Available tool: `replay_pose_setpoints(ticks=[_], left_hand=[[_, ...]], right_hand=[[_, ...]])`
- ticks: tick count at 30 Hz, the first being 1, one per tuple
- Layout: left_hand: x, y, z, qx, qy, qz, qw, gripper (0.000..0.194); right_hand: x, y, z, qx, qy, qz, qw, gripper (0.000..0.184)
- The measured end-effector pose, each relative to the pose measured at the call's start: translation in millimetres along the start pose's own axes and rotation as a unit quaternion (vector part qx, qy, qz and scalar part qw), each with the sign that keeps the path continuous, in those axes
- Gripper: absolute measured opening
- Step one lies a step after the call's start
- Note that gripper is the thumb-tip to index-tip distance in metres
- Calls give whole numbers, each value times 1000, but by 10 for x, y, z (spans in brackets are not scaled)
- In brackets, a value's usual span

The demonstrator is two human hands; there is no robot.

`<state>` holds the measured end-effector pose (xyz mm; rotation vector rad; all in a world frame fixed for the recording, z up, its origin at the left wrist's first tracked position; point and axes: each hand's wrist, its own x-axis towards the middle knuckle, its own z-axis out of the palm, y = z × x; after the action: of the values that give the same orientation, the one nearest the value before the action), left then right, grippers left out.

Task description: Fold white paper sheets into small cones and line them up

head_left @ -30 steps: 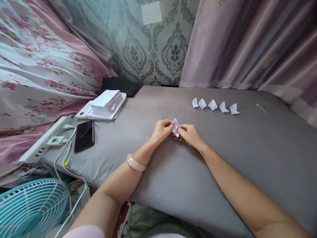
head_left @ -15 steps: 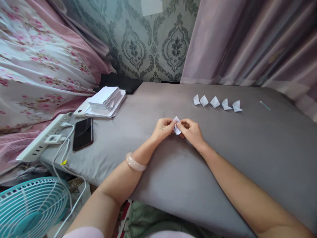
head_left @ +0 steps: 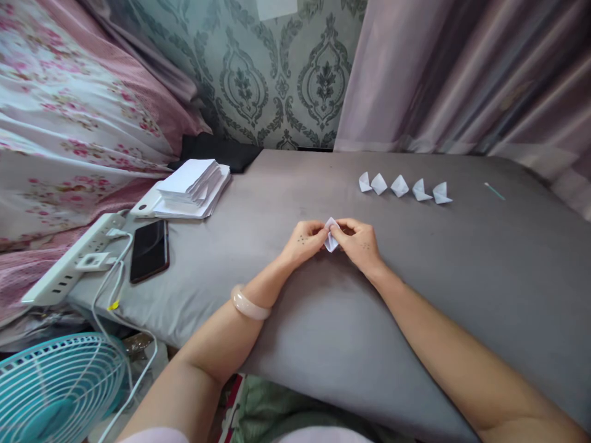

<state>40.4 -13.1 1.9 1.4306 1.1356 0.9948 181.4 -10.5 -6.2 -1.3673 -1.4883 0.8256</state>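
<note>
A small folded piece of white paper (head_left: 331, 241), diamond-shaped from above, is pinched between my two hands just over the grey-covered surface (head_left: 295, 320). My left hand (head_left: 305, 241) grips its left side, thumb pressing on top. On the right side, my right hand (head_left: 359, 243) holds it with the thumb laid over the middle. The other fingers of both hands curl underneath and are partly hidden. Beyond my right hand stand several folded white paper boats (head_left: 399, 186) in a row.
At the left lie a stack of white paper (head_left: 189, 184), a dark phone (head_left: 150, 251) and a white power strip (head_left: 76, 258) with cables. A teal fan (head_left: 60, 387) stands at the lower left. A cotton swab (head_left: 495, 191) lies at the far right.
The view has shifted slightly, moving the background a little left and up. Both hands still hold the folded paper, with barely any change in their grip.
</note>
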Motion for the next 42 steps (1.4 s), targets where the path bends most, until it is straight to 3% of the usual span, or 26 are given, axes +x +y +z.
replay_pose_setpoints(ticks=[7,12,15,19,24,29,32,37,40,42], left_hand=[[36,-67,-63,79,3,48,996,43],[41,-78,-115,119,61,112,985,29],[29,-50,-121,174,48,160,970,23],[8,-47,-141,278,88,235,927,24],[2,-76,-224,366,131,279,878,30],[-7,-52,-255,403,154,287,855,29],[-15,-34,-219,398,152,282,860,27],[-11,-37,-150,354,169,225,892,17],[-3,-70,-140,332,148,174,915,13],[1,-90,-141,314,122,144,930,21]], right_hand=[[22,26,-3,-4,13,-63,998,19],[-7,12,-11,-4,-20,-87,996,20],[-13,14,2,29,-23,-46,998,22],[-5,-22,0,139,-36,39,989,22],[-35,-133,-61,258,-141,199,935,22],[-83,-198,-60,237,-190,224,926,20],[-84,-185,-24,218,-169,223,935,17],[-43,-51,10,162,-91,182,966,15],[-13,32,-13,68,-57,123,988,21],[-1,57,-39,-10,-47,82,995,22]])
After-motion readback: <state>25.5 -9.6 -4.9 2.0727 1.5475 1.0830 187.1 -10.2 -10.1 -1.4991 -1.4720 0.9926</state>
